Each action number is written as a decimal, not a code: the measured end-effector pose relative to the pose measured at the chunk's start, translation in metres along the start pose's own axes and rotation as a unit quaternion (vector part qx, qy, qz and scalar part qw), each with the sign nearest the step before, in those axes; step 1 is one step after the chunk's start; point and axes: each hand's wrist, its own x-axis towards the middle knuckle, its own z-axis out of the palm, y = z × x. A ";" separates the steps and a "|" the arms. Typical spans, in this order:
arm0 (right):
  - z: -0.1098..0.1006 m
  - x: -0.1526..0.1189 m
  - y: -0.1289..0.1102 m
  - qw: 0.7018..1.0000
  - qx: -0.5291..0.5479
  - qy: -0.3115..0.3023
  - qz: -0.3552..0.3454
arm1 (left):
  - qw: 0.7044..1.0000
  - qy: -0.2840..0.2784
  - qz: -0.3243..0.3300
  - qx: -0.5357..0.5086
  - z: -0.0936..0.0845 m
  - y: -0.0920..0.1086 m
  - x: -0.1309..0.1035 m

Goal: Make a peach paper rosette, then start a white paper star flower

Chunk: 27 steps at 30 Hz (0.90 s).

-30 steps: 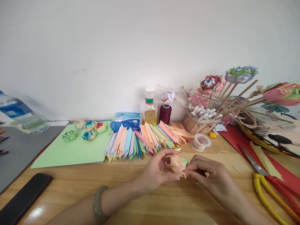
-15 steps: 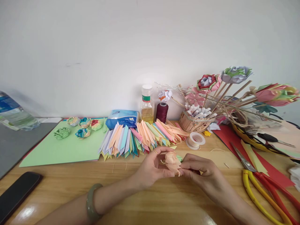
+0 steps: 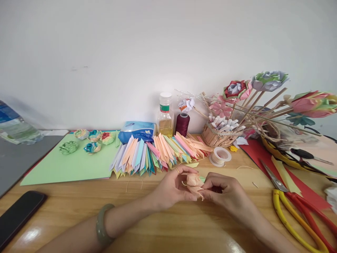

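Note:
A peach paper flower with layered petals is held between my two hands, over the wooden table. My left hand curls around its left side, thumb below and fingers above, and wears a ring. At the flower's right edge, my right hand pinches a petal with thumb and forefinger. A bit of green paper shows behind the flower near the right fingertips. Thin pale thread pokes out at the flower's left and below it. Behind my hands lies a row of folded paper strips in many colours.
A spool of thread stands just behind my right hand. Large scissors lie at the right on red paper. Several finished paper flowers rest on green sheets at the left. A black phone is at the front left.
The flower is tipped slightly and sits a little lower in my hands. My right fingers have shifted slightly at its edge. The whole view has moved a little.

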 end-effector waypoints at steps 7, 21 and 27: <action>-0.013 0.000 -0.006 0.995 0.039 -0.096 0.006 | 1.000 0.010 -0.010 0.016 -0.003 0.002 0.002; -0.011 0.001 -0.007 0.984 0.134 -0.085 0.081 | 1.000 -0.009 0.000 0.016 -0.002 0.000 0.000; -0.016 0.000 -0.014 0.987 0.117 -0.093 0.056 | 1.000 -0.003 -0.014 0.020 -0.001 0.004 0.000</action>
